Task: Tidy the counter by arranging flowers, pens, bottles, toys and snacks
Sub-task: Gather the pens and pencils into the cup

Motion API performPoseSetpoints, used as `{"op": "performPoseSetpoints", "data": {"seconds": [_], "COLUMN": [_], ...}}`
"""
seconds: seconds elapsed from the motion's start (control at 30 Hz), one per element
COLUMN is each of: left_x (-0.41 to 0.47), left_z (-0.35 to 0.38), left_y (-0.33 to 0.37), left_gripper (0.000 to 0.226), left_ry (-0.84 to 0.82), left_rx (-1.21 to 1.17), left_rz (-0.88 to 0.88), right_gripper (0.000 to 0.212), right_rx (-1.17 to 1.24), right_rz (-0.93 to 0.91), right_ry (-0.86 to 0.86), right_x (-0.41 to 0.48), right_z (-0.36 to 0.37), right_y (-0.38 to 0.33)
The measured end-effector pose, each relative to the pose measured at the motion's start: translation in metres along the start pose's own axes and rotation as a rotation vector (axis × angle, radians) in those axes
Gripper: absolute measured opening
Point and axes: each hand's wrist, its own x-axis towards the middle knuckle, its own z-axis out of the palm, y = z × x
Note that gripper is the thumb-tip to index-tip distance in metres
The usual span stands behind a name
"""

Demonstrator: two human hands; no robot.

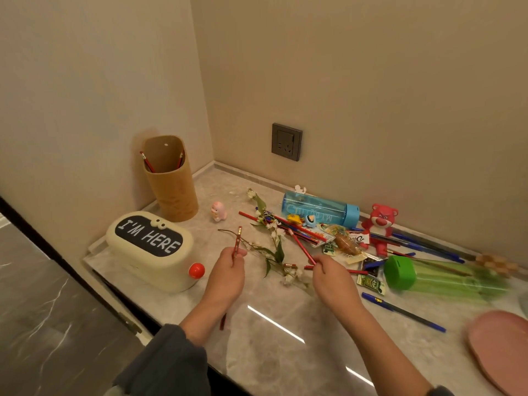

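Some pencils stood in the holder, the left hand and right hand each pinched a red pencil, while flowers, bottles, toys, snacks and pens lay unsorted on the counter.

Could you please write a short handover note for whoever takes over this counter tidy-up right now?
Left hand pinches a red pencil; right hand pinches a second red pencil.
Done: a few pencils stand in the tan holder.
Left: flowers, blue bottle, green bottle, blue pen, snacks and bear toy are scattered on the counter, both bottles on their sides.
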Motion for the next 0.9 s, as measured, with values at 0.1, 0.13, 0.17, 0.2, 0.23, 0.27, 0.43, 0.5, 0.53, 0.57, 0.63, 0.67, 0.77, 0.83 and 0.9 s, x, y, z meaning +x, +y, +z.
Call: {"op": "performPoseSetpoints", "data": {"seconds": [0.1, 0.13, 0.17, 0.2, 0.23, 0.27, 0.43, 0.5, 0.53, 0.57, 0.63, 0.67, 0.77, 0.83, 0.9], "left_x": [-0.004, -0.006, -0.008, -0.01, -0.011, -0.011, -0.007, -0.005, -0.004, -0.004, -0.004, -0.004, -0.004, -0.002, -0.001], "left_z": [0.016, 0.021, 0.027, 0.032, 0.037, 0.041, 0.064, 0.069, 0.07, 0.07, 0.069, 0.068, 0.068, 0.068, 0.067], "left_y": [0.016, 0.021, 0.027, 0.03, 0.034, 0.037, 0.045, 0.045, 0.045, 0.046, 0.046, 0.046, 0.043, 0.042, 0.042], "left_gripper": [0.024, 0.025, 0.025, 0.025, 0.025, 0.024, 0.023, 0.023, 0.024, 0.024, 0.024, 0.023, 0.023, 0.023, 0.023], "left_ry": [-0.095, -0.144, -0.189, -0.228, -0.263, -0.287, -0.263, -0.226, -0.22, -0.223, -0.249, -0.261, -0.29, -0.304, -0.312], "left_rx": [-0.212, -0.278, -0.332, -0.369, -0.392, -0.409, -0.515, -0.487, -0.488, -0.506, -0.535, -0.52, -0.467, -0.461, -0.464], "left_rz": [-0.02, -0.039, -0.048, -0.05, -0.039, -0.026, -0.069, -0.068, -0.071, -0.081, -0.106, -0.114, -0.133, -0.154, -0.174], "right_gripper": [0.021, 0.019, 0.018, 0.017, 0.016, 0.016, 0.014, 0.018, 0.022, 0.023, 0.017, 0.016, 0.03, 0.029, 0.025], "right_rx": [0.402, 0.526, 0.617, 0.677, 0.703, 0.705, 0.657, 0.525, 0.427, 0.322, 0.105, -0.017, -0.33, -0.401, -0.384], "right_rz": [0.046, 0.053, 0.047, 0.041, 0.034, 0.029, 0.011, -0.039, -0.062, -0.077, -0.104, -0.127, -0.151, -0.139, -0.155], "right_ry": [0.008, -0.014, -0.039, -0.074, -0.107, -0.137, -0.266, -0.246, -0.188, -0.098, 0.063, 0.096, 0.027, 0.0, 0.044], "right_x": [-0.005, -0.008, -0.01, -0.013, -0.015, -0.018, -0.026, -0.021, -0.016, -0.01, 0.003, 0.01, 0.026, 0.028, 0.028], "right_z": [-0.001, -0.001, -0.002, -0.001, -0.001, -0.001, 0.001, -0.002, -0.004, -0.007, -0.011, -0.011, -0.003, 0.003, 0.004], "right_y": [-0.01, -0.013, -0.014, -0.015, -0.015, -0.015, -0.008, -0.002, 0.002, 0.006, 0.017, 0.023, 0.037, 0.039, 0.04]}}
